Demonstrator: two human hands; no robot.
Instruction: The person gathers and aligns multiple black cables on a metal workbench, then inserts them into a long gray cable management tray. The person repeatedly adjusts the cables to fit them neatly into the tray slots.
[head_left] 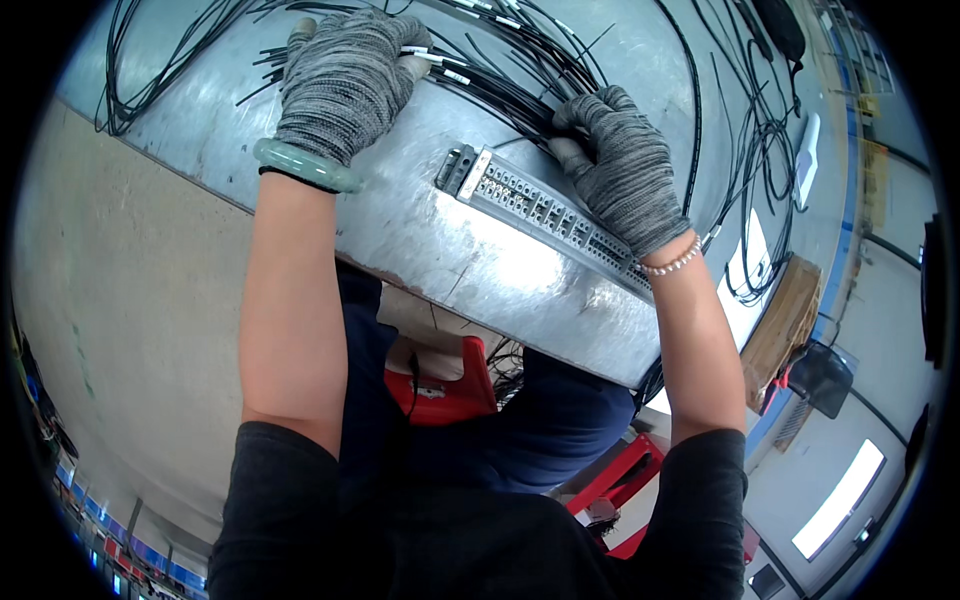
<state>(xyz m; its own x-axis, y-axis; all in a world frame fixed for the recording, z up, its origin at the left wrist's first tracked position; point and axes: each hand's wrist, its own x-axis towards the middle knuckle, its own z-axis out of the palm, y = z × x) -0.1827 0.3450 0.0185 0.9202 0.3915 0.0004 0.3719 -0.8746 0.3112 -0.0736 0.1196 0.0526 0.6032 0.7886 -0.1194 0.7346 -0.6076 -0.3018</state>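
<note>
Both hands wear grey knitted gloves. My left hand (350, 85) is closed over one end of a bundle of thin black wires (505, 92), whose loose ends stick out past it on the left. White sleeves (455, 76) mark several wires beside its fingertips. Farther right along the same bundle, my right hand (630, 165) grips it between thumb and fingers. Just below the wires, a long grey terminal strip (550, 215) with rows of screw terminals lies slantwise on the metal tabletop (415, 235). Its right end passes beside my right wrist.
Black cable loops (125, 95) lie at the table's far left, and a tangle of black wires (765, 150) spreads at the right. A brown cardboard piece (785, 315) stands beyond my right forearm. Under the table edge is a red stool (450, 385).
</note>
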